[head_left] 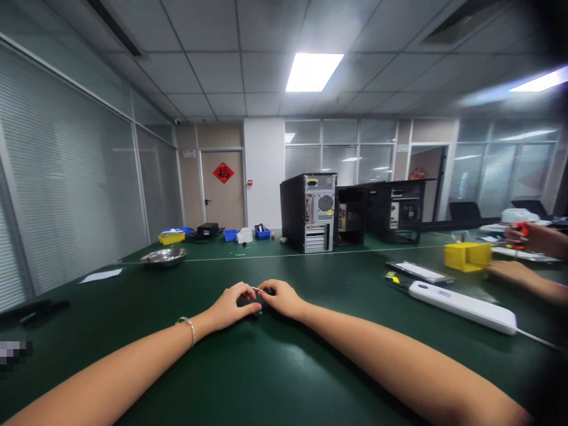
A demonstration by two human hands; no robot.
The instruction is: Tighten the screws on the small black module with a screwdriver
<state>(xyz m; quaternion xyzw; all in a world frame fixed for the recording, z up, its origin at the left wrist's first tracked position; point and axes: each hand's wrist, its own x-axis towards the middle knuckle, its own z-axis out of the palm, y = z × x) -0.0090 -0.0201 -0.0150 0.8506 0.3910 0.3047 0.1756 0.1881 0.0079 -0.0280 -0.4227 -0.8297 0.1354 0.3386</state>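
Note:
My left hand (231,306), with a bracelet (190,331) on its wrist, is over the green tabletop (284,367) in front of me. Its fingers are curled and its thumb points toward my other hand. Close on its right, my right hand (286,300) is closed in a pinch. Between the fingertips of both hands shows a thin, pale, slender piece (256,289), too small to name. Something small and dark sits at the right fingertips, mostly hidden by the fingers.
Black computer cases (290,213) stand at the back. A metal bowl (165,257) and a paper sheet (101,276) lie left. On the right are a white power strip (461,306), a flat device (419,271) and a yellow bin (459,256), beside a co-worker's hands (517,272).

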